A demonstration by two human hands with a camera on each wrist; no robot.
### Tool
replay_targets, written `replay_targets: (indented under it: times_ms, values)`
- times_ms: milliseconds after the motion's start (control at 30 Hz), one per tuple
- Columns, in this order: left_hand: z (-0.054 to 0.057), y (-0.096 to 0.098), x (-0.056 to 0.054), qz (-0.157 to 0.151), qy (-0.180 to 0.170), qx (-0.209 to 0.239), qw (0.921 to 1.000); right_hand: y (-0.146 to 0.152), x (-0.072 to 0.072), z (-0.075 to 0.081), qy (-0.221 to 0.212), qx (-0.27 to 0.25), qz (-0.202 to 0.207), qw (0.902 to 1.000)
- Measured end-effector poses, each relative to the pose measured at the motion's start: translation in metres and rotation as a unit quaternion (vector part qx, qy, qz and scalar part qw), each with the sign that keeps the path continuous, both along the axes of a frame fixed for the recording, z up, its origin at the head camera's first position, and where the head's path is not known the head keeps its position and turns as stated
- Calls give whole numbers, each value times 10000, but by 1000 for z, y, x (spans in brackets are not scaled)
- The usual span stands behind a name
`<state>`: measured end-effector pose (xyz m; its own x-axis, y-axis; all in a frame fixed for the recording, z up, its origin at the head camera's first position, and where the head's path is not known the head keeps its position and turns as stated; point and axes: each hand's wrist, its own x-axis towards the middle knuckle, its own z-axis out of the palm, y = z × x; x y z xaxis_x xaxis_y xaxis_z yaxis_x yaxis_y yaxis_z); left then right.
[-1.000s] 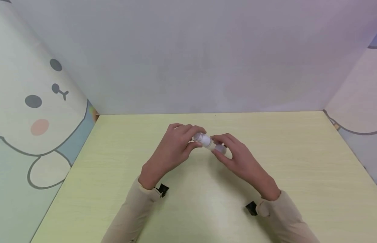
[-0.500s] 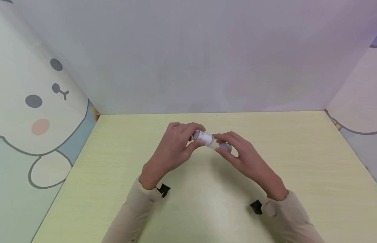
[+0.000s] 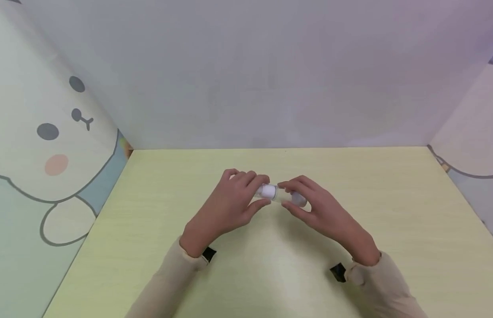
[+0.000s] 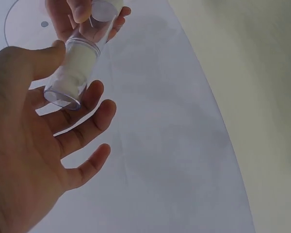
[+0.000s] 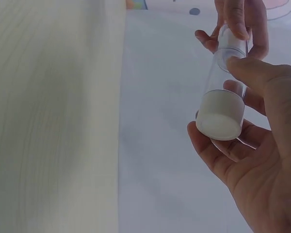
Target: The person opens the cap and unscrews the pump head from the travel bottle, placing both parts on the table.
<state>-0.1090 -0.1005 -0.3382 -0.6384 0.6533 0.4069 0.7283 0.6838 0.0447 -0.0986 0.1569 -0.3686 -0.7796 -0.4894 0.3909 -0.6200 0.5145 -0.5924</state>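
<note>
Between the two hands is a small clear bottle (image 3: 269,191) with a white collar, held on its side above the table. My left hand (image 3: 232,203) pinches its left end between thumb and fingers. In the left wrist view that end is a clear cap (image 4: 62,97) over a white pump-like part. My right hand (image 3: 319,205) grips the clear body from the other side, thumb along the front and fingers behind. The bottle's white base (image 5: 220,116) faces the right wrist camera. Part of the body is hidden behind the fingers.
A pale yellow wood-grain table (image 3: 151,212) lies below the hands. A plain greyish wall (image 3: 270,79) stands at the back, with cartoon-printed panels (image 3: 59,194) at the sides. Small black pieces (image 3: 338,272) stick out at both sleeve cuffs.
The bottle has turned from slanting down rightward to nearly level, its left end dropping with the left hand. The right hand has shifted slightly to the right. Both hands keep their hold.
</note>
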Motion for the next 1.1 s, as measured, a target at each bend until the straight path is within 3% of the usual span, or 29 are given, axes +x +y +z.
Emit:
replay_targets:
  times_ms: [233, 433, 600, 800, 933, 1100]
  values:
    - [-6, 0, 6, 15, 607, -716, 9956, -6, 1, 0, 509, 253, 119, 9983]
    - [-8, 3, 7, -44, 450, -1021, 9937, -6, 1, 1, 631, 311, 129, 9974]
    - [-12, 5, 8, -30, 209, -1131, 9934, -7, 2, 1, 629, 330, 174, 9973]
    - [-13, 5, 10, 30, 221, -1141, 9932, -8, 5, 2, 508, 371, 132, 9979]
    - [-15, 5, 9, -12, 337, -1083, 9936, -8, 5, 2, 552, 368, 133, 9977]
    - [-18, 5, 7, -125, 743, -962, 9925, -8, 5, 1, 901, 258, 128, 9955]
